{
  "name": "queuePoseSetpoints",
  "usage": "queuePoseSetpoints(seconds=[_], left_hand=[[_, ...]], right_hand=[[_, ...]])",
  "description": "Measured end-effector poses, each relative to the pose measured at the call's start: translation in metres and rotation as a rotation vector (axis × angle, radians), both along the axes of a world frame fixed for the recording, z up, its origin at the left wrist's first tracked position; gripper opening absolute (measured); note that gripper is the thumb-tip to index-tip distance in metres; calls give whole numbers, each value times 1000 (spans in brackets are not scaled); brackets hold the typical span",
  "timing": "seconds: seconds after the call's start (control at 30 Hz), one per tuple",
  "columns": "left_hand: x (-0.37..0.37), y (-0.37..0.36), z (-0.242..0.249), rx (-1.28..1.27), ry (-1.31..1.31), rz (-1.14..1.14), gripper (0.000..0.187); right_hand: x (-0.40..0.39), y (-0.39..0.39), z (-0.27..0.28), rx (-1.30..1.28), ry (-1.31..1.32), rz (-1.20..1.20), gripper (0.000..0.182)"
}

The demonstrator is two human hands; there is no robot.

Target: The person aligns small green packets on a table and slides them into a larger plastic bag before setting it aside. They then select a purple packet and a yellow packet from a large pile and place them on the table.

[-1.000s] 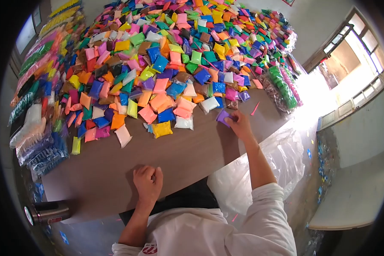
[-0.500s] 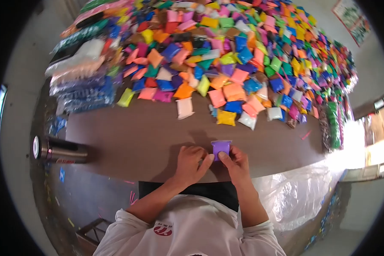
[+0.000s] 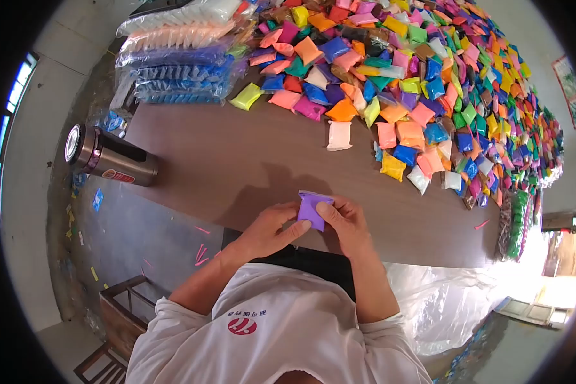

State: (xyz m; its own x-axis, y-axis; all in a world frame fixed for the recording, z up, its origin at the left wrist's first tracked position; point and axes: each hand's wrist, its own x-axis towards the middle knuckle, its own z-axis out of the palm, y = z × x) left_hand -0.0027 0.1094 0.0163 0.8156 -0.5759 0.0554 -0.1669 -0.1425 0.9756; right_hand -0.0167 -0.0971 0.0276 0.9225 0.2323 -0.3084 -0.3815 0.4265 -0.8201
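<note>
A small purple packet (image 3: 312,210) is held up above the near edge of the brown table (image 3: 201,157). My left hand (image 3: 270,229) grips its lower left side, the thumb pressed on the front. On the packet's right side my right hand (image 3: 347,224) is closed, with its thumb across the front face. The fingers behind the packet are partly hidden. Beyond the hands lies a large heap of colourful packets (image 3: 422,114), the nearest being a pale pink packet (image 3: 339,136) and a yellow packet (image 3: 392,168).
A steel thermos (image 3: 118,159) lies on its side at the table's left edge. Bundled clear bags of packets (image 3: 184,77) are stacked at the back left, and more bundles (image 3: 517,224) stand at the right. Clear plastic sheeting (image 3: 435,307) hangs at the lower right. A wooden chair (image 3: 125,313) stands lower left.
My left hand has come to the purple packet and now grips it together with the right. The packet is more tilted. The view has turned, showing more of the table's left side.
</note>
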Motion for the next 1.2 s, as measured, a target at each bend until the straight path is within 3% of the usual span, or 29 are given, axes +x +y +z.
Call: queuePoseSetpoints(seconds=[0.1, 0.2, 0.3, 0.5, 0.6, 0.7, 0.8, 0.9, 1.0, 1.2], left_hand=[[-2, -4, -5, 33, -47, 25, 41], [-4, -5, -5, -107, 72, 126, 42], [-1, 0, 5, -122, 169, 127, 43], [-5, -7, -6, -42, 62, 171, 38], [-6, -15, -11, 5, -149, 224, 38], [-6, -15, -5, 119, -151, 228, 32], [-6, -14, -5, 119, -170, 213, 31], [-6, -14, -8, 161, -227, 178, 30], [-8, -16, -13, 253, -286, 166, 27], [-10, -20, -17, 168, -270, 247, 23]], right_hand=[[11, 5, 15, -157, -83, 23, 21], [7, 4, 0, -300, -207, -17, 28], [-1, 14, -8, -286, -248, -114, 30], [-3, 11, -14, -27, -70, -82, 32], [-5, 8, -18, -80, -100, -105, 32], [-6, 9, -17, -215, -206, -101, 30], [-6, 7, -19, -160, -253, -60, 28], [-5, 2, -23, -81, -154, 1, 28], [-4, 0, -15, -183, -146, 31, 29], [-9, 7, -30, -274, -168, -31, 25]])
